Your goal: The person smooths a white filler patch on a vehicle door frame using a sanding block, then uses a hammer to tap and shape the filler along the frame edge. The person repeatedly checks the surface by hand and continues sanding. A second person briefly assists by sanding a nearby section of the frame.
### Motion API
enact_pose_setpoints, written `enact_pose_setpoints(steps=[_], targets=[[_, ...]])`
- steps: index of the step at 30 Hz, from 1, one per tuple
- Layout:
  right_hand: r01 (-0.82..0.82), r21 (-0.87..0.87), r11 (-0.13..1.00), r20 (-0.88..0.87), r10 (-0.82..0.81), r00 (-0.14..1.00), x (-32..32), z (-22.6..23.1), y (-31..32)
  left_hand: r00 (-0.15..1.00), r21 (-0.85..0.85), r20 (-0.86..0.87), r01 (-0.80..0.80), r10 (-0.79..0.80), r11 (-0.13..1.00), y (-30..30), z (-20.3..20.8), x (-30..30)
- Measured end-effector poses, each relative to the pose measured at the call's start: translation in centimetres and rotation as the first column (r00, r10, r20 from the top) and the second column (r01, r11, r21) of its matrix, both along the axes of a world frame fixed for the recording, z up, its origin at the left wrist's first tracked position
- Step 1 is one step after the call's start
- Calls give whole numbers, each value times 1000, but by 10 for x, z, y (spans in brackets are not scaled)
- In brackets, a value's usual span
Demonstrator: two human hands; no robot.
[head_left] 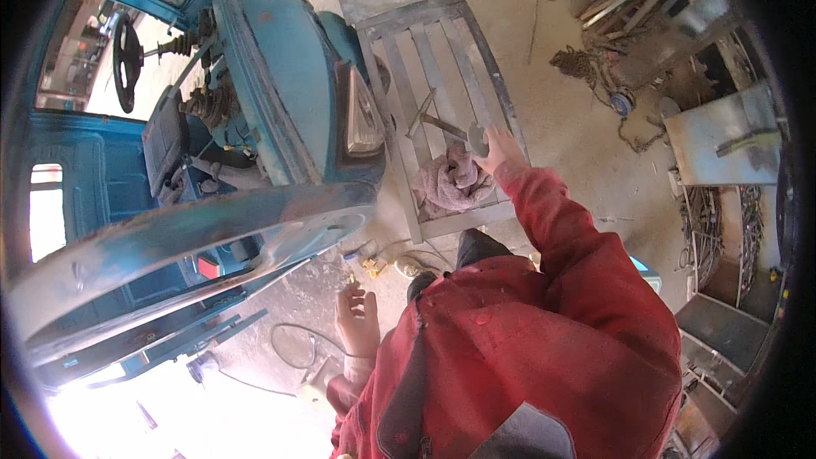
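Note:
My right hand [503, 155] reaches over a grey slatted metal bench [503, 76], its fingers closed on a small grey rounded block [478, 141]. Beside it a hammer [444, 127] with a long thin head lies on the slats, its handle end close to the block. Just below the hammer, a crumpled pinkish-grey rag [450, 180] rests on the bench near my wrist. Low at my left side is my left hand [357, 321], fingers loosely curled and apart, with nothing visible in it. It hangs near the blue vehicle body.
A blue vehicle cab [289, 59] with a steering wheel [127, 64] fills the left, its curved panel edge [212, 221] close by. A cable [289, 348] loops on the floor. At right are a chain [586, 68], scrap metal [654, 0] and shelving [722, 331].

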State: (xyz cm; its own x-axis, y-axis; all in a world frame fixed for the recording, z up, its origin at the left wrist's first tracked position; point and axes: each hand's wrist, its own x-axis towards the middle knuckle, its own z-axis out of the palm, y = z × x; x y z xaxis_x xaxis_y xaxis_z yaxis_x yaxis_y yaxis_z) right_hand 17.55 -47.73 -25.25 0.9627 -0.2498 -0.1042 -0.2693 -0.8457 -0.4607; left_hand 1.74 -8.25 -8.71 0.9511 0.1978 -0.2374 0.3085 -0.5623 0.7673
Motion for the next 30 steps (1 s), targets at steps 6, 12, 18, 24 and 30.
enact_pose_setpoints(steps=[6,12,18,24,30], targets=[[-142,-82,986,-101,134,986,77,-37,-17,984,98,-145,-86,99,992,-24,-11,-34],[-364,-191,912,-154,338,928,130,-77,-16,965,170,-217,-115,151,979,-28,-9,-45],[-483,-178,857,-173,455,873,132,-83,-31,949,155,-255,-149,185,977,-34,-18,-50],[-376,-234,897,184,420,889,82,-95,-29,972,211,-185,-107,147,972,-42,-24,-41],[-365,20,931,-243,359,901,68,-116,-20,996,298,83,-68,45,952,-51,10,4]])
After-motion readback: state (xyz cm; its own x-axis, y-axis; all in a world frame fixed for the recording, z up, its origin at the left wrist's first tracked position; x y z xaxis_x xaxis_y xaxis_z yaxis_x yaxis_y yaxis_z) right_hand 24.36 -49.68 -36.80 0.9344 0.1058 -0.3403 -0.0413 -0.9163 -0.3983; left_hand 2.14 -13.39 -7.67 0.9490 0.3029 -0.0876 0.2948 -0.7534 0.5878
